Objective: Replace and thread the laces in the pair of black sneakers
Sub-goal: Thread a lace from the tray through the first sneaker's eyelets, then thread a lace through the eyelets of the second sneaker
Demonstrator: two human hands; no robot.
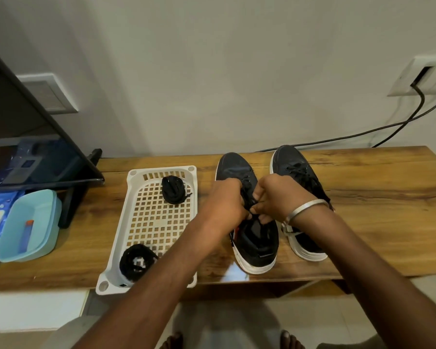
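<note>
Two black sneakers point(252, 238) stand side by side on the counter point(363, 222), heels at its near edge, toes toward the wall; bare wood stretches to the right end. A white basket point(126, 243) with two black lace bundles point(173, 189) overhangs the near edge. Over the left-hand sneaker, the left hand point(224, 205) and right hand point(280, 197) curl their fingers point(256, 210), pinching its black lace point(247, 197).

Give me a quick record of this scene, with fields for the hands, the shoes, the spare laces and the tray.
left hand: pinches lace on left black sneaker
right hand: pinches same lace
right black sneaker: laced, untouched
spare laces: two coiled black lace bundles
tray: white plastic lattice tray holds both bundles
surface: wooden table
</note>
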